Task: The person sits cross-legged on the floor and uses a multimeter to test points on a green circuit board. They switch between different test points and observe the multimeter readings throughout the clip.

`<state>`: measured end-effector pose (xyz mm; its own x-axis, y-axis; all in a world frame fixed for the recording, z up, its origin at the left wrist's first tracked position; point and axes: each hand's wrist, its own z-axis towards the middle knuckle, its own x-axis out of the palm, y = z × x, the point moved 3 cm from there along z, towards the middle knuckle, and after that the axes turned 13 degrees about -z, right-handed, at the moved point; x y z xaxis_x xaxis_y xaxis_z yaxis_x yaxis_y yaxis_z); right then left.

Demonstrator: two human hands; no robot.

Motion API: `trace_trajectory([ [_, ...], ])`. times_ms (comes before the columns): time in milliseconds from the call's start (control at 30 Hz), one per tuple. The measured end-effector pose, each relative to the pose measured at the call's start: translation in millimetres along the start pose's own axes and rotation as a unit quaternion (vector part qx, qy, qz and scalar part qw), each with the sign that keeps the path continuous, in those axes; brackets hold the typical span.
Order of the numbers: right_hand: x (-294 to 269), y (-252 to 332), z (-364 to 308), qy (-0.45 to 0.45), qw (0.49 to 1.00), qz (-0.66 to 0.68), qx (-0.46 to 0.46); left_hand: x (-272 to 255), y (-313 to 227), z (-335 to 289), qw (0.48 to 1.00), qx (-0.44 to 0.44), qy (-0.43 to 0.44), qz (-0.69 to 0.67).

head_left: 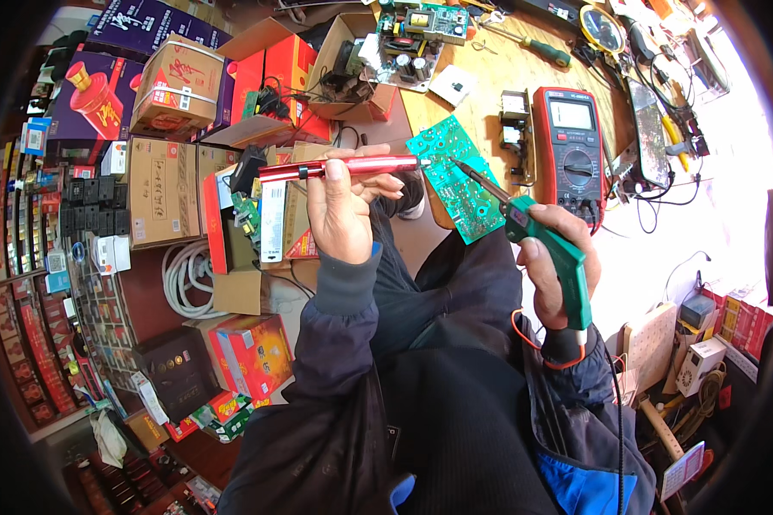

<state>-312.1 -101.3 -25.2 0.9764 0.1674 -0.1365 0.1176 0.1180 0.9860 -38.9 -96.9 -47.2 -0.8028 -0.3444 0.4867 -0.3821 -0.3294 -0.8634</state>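
My left hand [343, 210] is closed around a red solder sucker [369, 165], held level with its tip pointing right. That tip meets the green circuit board [461, 193], which lies tilted, solder side up, at the table's near edge. In my right hand [551, 266] is a green-handled soldering iron [551, 247]. Its metal tip reaches up and left to the board, close beside the sucker's nozzle. Whether the iron's tip touches the board or hovers just over it, I cannot tell.
Right of the board, a metal-framed component [516, 137] and a red multimeter [573, 154] lie on the wooden table [481, 81]. Another populated circuit board [412, 43] and a screwdriver [545, 51] are farther back. Cardboard boxes [165, 190] crowd the left, near a coiled white cable [187, 279].
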Motion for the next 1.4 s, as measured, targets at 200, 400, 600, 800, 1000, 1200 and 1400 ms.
trace_trajectory([
  [200, 4, 3, 8, 0.020, 0.997, -0.056, -0.048, 7, -3, -2, 0.997, 0.046, 0.023, 0.050],
  [400, 3, 3, 13, 0.006, 0.992, -0.106, -0.072, 4, -6, -4, 0.995, 0.072, 0.030, 0.055],
  [600, -9, 8, 16, -0.031, 0.995, -0.085, -0.046, -2, -4, -11, 0.997, 0.083, 0.007, 0.007],
  [800, -15, 14, 22, -0.095, 0.989, -0.089, -0.066, -21, 0, -14, 0.993, 0.082, -0.039, -0.075],
  [1000, 1, 28, 14, -0.025, 0.984, -0.169, -0.043, -30, 13, -15, 0.991, 0.055, -0.037, -0.116],
  [1200, 11, 35, 12, 0.010, 0.979, -0.200, -0.049, -45, 20, -18, 0.990, -0.015, -0.054, -0.133],
  [1400, 7, 35, 12, 0.012, 0.977, -0.207, -0.057, -51, 41, -15, 0.989, -0.062, -0.060, -0.117],
])
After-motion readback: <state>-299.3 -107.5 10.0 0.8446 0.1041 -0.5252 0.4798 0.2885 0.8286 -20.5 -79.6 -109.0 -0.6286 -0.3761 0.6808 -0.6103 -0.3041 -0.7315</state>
